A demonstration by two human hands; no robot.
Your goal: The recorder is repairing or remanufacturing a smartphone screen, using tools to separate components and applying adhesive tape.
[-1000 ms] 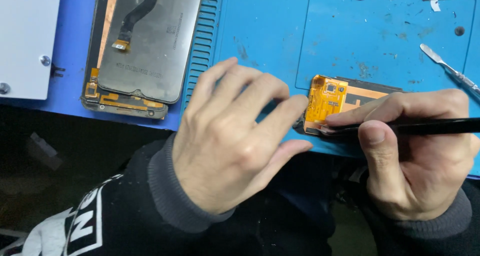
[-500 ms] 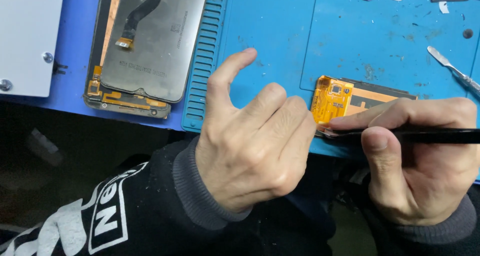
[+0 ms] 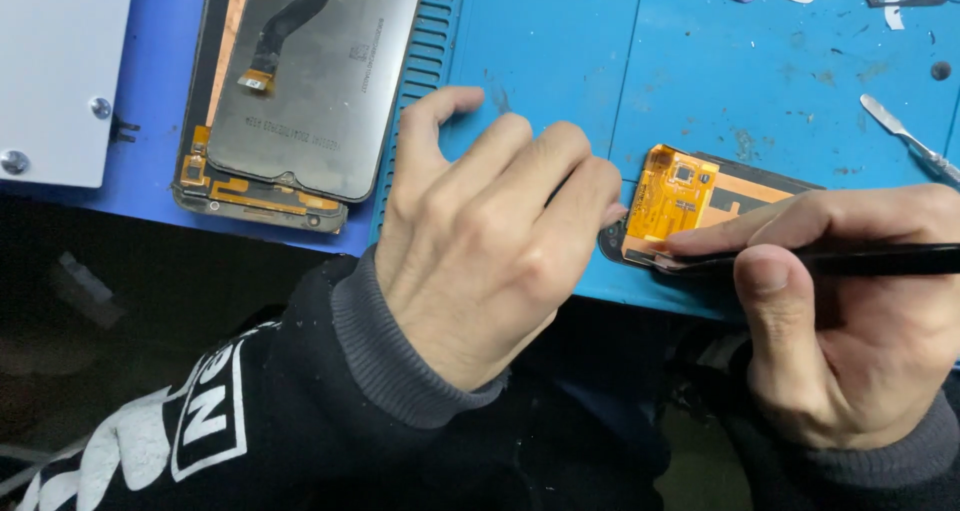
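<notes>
Since a second ago my left hand (image 3: 480, 241) has slid left off the small screen part (image 3: 700, 206), fingertips still pinning its edge. Right hand (image 3: 850, 311) grip is closed on the thin black tool (image 3: 850, 260), tip at the glossy orange flex. Part sits at the blue ribbed mat (image 3: 560, 51) front edge. Big flat screen (image 3: 310, 81) lies well apart, left.

The left hand (image 3: 490, 241) rests palm-down on the blue work mat (image 3: 560, 61), its fingertips touching the near end of a small phone part with orange flex film (image 3: 675, 206). The right hand (image 3: 850, 311) pinches a thin black tool (image 3: 850, 261), its tip lying at the part's near edge. A detached phone screen (image 3: 300, 81) lies face-down further left, a metal spudger (image 3: 905, 136) at the right.
</notes>
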